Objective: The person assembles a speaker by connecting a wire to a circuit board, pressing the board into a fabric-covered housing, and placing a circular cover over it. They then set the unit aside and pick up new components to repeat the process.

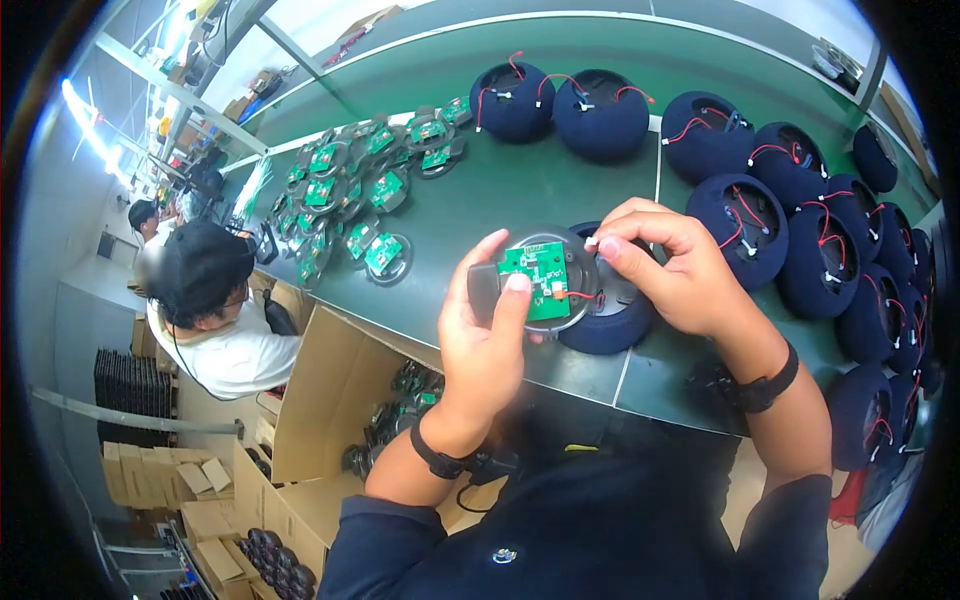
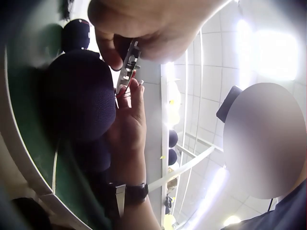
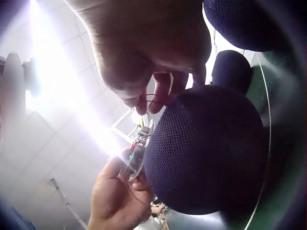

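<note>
Left hand [image 1: 483, 352]: gripping circuit-board disc [image 1: 545, 285], near worktop's [image 1: 560, 190] front edge. Right hand [image 1: 678, 262]: pinching white plug [image 1: 591, 243]. Just beside: navy housing [image 1: 612, 334]. Toward left end: heaped board discs [image 1: 388, 190]. Right end: clustered housings [image 1: 820, 262]. Shirt emblem [image 1: 504, 555]: too small to read.

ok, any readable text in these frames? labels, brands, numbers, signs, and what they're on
None legible.
Emblem on the dark shirt: too small to read.
Green circuit board in the left hand: any markings too small to read.
Piled circuit boards: likewise too small.
</note>
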